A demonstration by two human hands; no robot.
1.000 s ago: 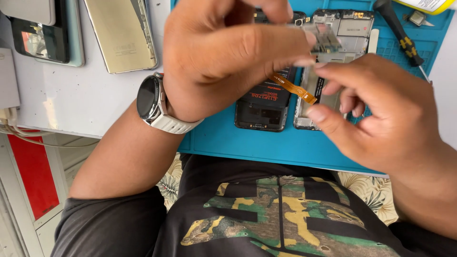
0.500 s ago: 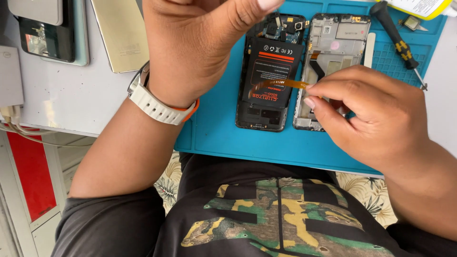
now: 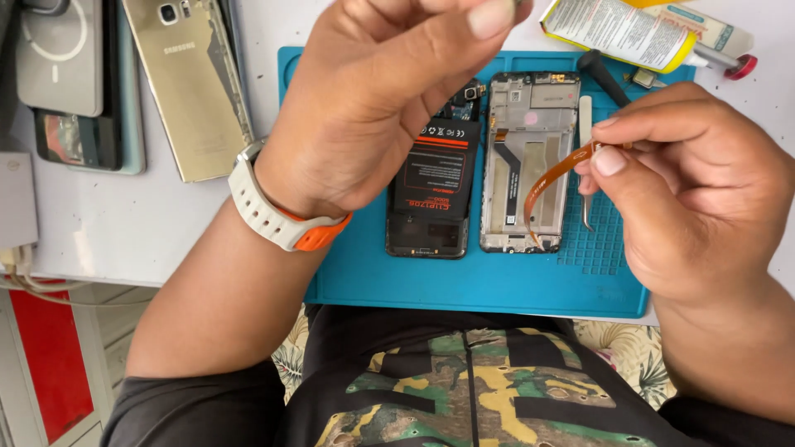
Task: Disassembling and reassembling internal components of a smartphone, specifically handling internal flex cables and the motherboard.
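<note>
A blue mat (image 3: 497,285) fills the centre. At the upper right edge lies a yellow-white tube (image 3: 617,31), partly cut off. The left hand (image 3: 373,108) hides the opened phone (image 3: 431,194), its grip empty; the right hand (image 3: 687,190) pinches an orange ribbon cable (image 3: 551,178).

A white worktable (image 3: 124,223) carries all items. At centre lies a blue repair mat (image 3: 464,281) (gridded at its right side). On the mat rest an opened phone with a black battery (image 3: 435,178) and, just beside it to the right, a bare phone frame (image 3: 530,157). At upper left, directly on the table, lie a gold phone (image 3: 192,74) and a stack of dark phones (image 3: 70,91). At upper right lies a glue tube (image 3: 621,31).
</note>
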